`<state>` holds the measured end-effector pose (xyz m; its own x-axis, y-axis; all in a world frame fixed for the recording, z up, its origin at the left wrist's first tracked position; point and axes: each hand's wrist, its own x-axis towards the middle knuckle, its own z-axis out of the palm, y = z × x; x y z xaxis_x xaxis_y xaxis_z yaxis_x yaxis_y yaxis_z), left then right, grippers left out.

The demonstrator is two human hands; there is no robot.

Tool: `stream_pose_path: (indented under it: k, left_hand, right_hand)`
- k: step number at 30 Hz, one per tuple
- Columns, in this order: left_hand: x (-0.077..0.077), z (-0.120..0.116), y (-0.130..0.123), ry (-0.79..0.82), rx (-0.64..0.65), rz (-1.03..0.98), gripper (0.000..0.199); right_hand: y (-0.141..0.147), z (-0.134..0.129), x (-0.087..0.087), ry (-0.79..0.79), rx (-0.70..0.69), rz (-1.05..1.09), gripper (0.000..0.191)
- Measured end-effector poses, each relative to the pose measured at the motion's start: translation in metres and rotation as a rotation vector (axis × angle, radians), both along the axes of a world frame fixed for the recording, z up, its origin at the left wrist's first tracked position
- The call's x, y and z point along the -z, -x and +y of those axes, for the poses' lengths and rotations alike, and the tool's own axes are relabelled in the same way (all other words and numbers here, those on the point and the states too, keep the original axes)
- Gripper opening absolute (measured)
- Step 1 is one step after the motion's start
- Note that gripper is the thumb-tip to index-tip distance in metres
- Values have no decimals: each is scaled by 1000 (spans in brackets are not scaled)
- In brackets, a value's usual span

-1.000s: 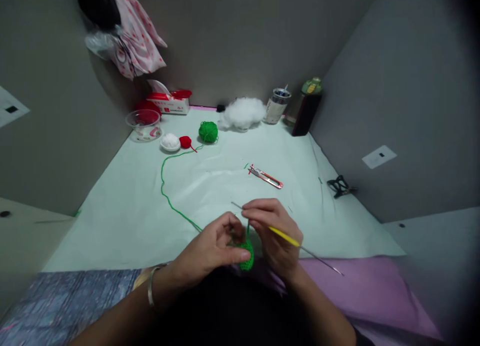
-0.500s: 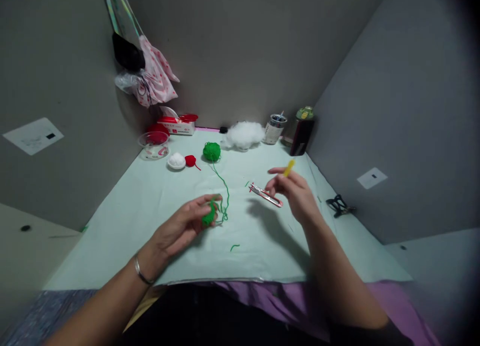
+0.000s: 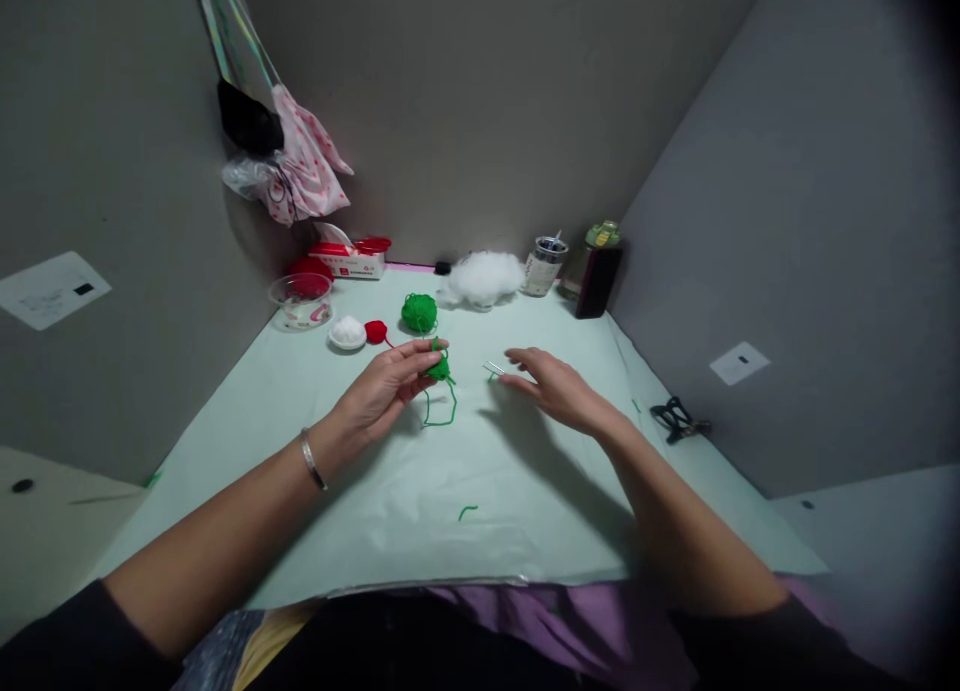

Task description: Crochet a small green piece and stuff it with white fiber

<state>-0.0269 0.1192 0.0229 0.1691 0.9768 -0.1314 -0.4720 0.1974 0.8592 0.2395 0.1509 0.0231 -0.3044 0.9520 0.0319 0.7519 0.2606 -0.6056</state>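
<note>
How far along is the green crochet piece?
Looks done: some stitched fabric on the green crochet piece.
In hand: left hand pinches it; right hand is at the thread snips.
Probably left: dealing with the green strand hanging from it. Can't tell how complete the shape is.

Dim, cool, even illumination, apparently from above; soft shadow below the right forearm on the pale surface (image 3: 360, 531). Wide-angle view with slanting partitions and a blackened upper-right corner. Slight overall softness; fine print on the wall card (image 3: 56, 289) illegible.
</note>
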Motion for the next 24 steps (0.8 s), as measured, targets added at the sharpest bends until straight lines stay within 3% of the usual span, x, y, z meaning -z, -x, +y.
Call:
stream_pose_path:
  k: [1, 3, 6, 11, 13, 15, 17, 18, 19, 22, 24]
  left_hand:
    - [0, 3, -5, -20, 3, 7, 19]
    - [0, 8, -16, -52, 9, 20, 17]
    - [5, 19, -24, -62, 13, 43, 18]
    - [15, 46, -13, -29, -28, 65, 18]
    - [15, 52, -4, -22, 15, 86, 16]
    - [10, 55, 8, -36, 154, 159, 16]
    - [1, 59, 20, -185, 609, 468, 18]
    - [-3, 62, 25, -261, 772, 605, 20]
    - [-8, 66, 29, -330, 771, 715, 20]
    - [-14, 79, 33, -405, 312, 864, 18]
    - [-11, 86, 26, -411, 122, 883, 14]
  right_hand:
    - [11, -2, -3, 13, -69, 68, 41]
    - [35, -2, -6, 149, -225, 411, 43]
    - [62, 8, 2, 193, -189, 705, 32]
    - [64, 36, 28, 163, -91, 662, 22]
    - [58, 46, 39, 159, -51, 642, 16]
    - [51, 55, 48, 162, -22, 643, 11]
    - [45, 62, 54, 163, -8, 660, 12]
    - [43, 64, 55, 161, -7, 669, 14]
    - [41, 66, 55, 160, -11, 677, 15]
    - [40, 68, 50, 151, -28, 682, 16]
    - [44, 65, 45, 139, -38, 680, 15]
